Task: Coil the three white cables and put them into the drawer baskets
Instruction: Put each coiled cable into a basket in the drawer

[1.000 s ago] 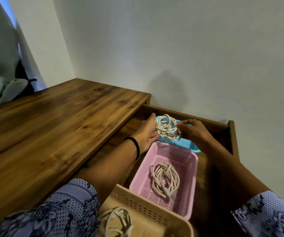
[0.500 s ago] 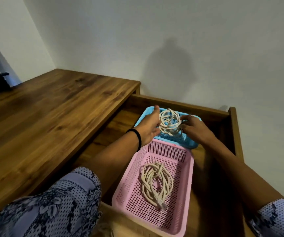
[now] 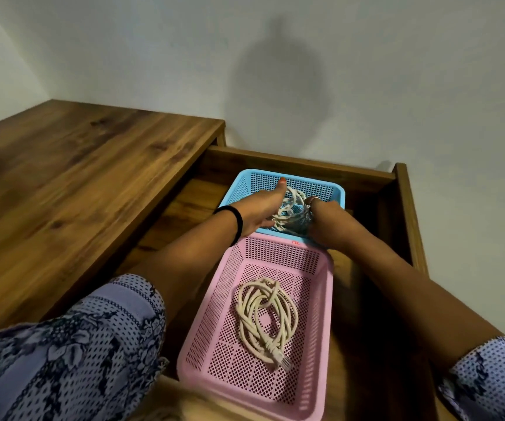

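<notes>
Left hand (image 3: 259, 209) down in the blue basket (image 3: 331, 189), thumb up, fingers reaching under a coiled white cable (image 3: 290, 215); grip on it too hidden to tell. Right hand (image 3: 325, 221) on the other side of the same coil, fingers curled round its loops. Coil held low inside the blue basket, between both hands. Black band (image 3: 236, 218) round the left wrist. Just in front, touching the blue one, a pink basket (image 3: 325, 299) with a second coiled white cable (image 3: 265, 317) lying flat on its floor, plug end nearest. Both baskets sitting in an open wooden drawer (image 3: 409, 214). Wooden tabletop (image 3: 78, 183) to the left. White wall (image 3: 366, 71) behind.
</notes>
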